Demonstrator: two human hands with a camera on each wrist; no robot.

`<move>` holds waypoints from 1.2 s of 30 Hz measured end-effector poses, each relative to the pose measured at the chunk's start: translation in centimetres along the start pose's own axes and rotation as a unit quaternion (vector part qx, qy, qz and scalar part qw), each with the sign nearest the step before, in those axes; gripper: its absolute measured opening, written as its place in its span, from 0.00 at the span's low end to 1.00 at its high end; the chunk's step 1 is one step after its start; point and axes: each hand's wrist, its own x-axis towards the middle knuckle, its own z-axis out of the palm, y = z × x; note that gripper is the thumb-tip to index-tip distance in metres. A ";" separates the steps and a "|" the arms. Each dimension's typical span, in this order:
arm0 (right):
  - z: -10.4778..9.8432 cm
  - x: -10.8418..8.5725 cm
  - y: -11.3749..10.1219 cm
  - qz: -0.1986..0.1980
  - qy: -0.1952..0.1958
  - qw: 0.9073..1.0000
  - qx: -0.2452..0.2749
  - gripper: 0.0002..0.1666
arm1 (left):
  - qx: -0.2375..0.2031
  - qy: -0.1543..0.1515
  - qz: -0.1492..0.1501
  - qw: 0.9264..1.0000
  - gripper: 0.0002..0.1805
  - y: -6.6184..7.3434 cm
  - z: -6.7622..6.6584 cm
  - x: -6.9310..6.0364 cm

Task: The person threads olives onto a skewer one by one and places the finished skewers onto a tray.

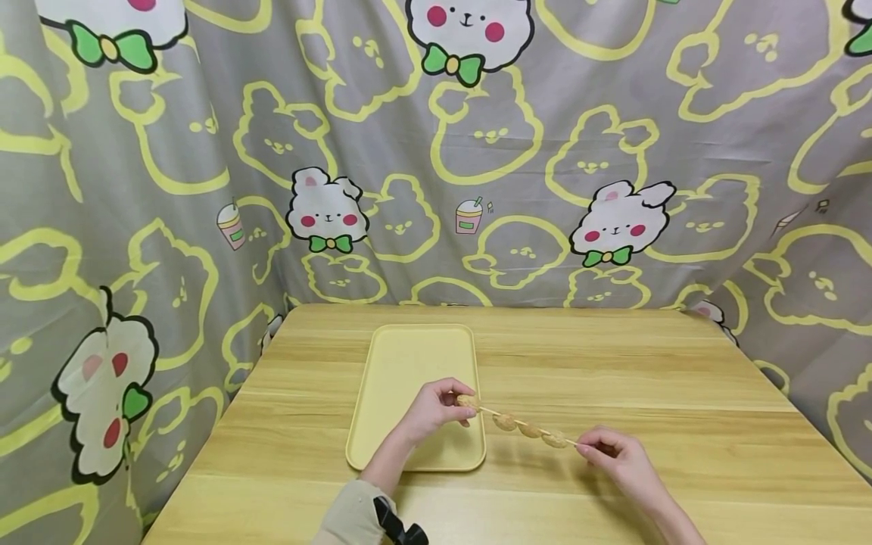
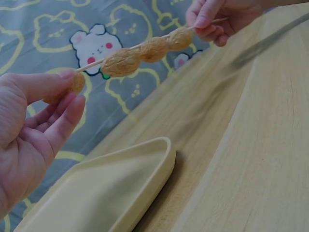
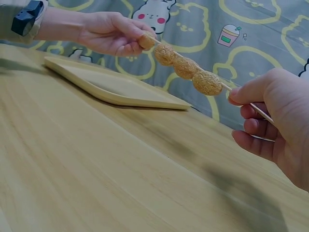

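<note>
A thin wooden skewer (image 3: pixel 222 85) slants in the air between the two hands, with three wrinkled, golden-brown balls (image 2: pixel 120 63) threaded close together along it. At the skewer's far end another brown ball (image 1: pixel 466 402) is pinched between the thumb and fingers of my left hand (image 1: pixel 438 409), over the right edge of the tray. Whether the skewer's tip passes through that ball is hidden. My right hand (image 1: pixel 616 454) pinches the bare lower part of the stick, above the wooden table, and the stick's end passes beneath the palm in the right wrist view.
A pale yellow rectangular tray (image 1: pixel 388 378) with a low rim lies on the wooden table (image 1: pixel 579 356). Grey curtains (image 1: pixel 409 151) with a cartoon print hang behind and beside the table. A black strap (image 3: pixel 26 19) sits on the left wrist, over a beige sleeve.
</note>
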 end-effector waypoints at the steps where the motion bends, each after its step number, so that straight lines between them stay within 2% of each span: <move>1: 0.0 0.0 0.0 -0.001 -0.002 1.000 -0.001 0.02 | 0.001 0.001 -0.001 1.000 0.16 0.0 0.0 0.0; 9: 0.4 0.3 0.2 0.014 -0.023 1.000 0.000 0.04 | 0.002 0.005 -0.016 1.000 0.16 -0.4 0.1 -0.1; 17: 0.4 0.3 0.1 -0.015 -0.059 0.998 -0.032 0.06 | 0.013 0.013 -0.032 0.999 0.16 -0.5 -0.1 -0.4; 21: 0.3 0.4 -0.1 -0.012 -0.099 0.994 -0.041 0.07 | 0.017 0.026 -0.046 0.998 0.17 -0.7 -0.2 -0.6; 26: 0.4 0.6 -0.1 -0.008 -0.151 0.988 -0.040 0.08 | 0.013 0.036 -0.048 0.998 0.21 -1.0 -0.6 -0.7; 31: 1.0 1.0 -0.5 0.001 -0.190 0.981 -0.033 0.07 | 0.020 0.060 -0.048 0.997 0.26 -0.9 -1.3 -1.1; 36: 2.1 1.4 -0.9 -0.001 -0.211 0.977 -0.034 0.05 | 0.018 0.096 -0.045 0.994 0.28 -0.9 -1.8 -1.5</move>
